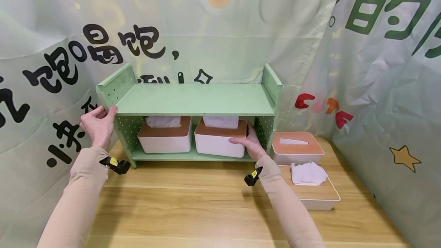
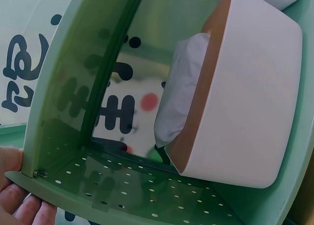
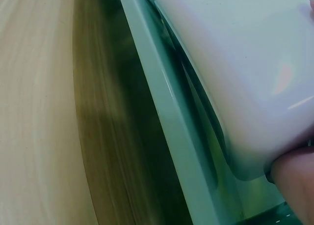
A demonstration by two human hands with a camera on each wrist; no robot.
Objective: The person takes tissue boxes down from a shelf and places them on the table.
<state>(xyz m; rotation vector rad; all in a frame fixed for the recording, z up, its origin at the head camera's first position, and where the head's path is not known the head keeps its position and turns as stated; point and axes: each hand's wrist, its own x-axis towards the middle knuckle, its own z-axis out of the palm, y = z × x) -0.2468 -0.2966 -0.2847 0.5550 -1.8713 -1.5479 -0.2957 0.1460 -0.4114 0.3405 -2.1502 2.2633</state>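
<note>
A green two-tier shelf (image 1: 196,98) with perforated side panels stands on the wooden table. My left hand (image 1: 99,123) grips its left side panel near the upper board; in the left wrist view the fingers (image 2: 30,209) curl round the panel's edge. On the lower board are two white tissue boxes with brown lids, a left tissue box (image 1: 165,144) and a right tissue box (image 1: 218,146), tissue sticking up from both. My right hand (image 1: 253,142) holds the right box by its right end, thumb across the front. In the right wrist view this box (image 3: 245,72) is tilted, with a gap under its front edge.
Right of the shelf, another tissue box (image 1: 298,158) stands on the table. In front of it is a box (image 1: 318,204) with crumpled tissue (image 1: 309,174) on its lid. Printed cloth (image 1: 220,30) hangs behind the shelf and along both sides.
</note>
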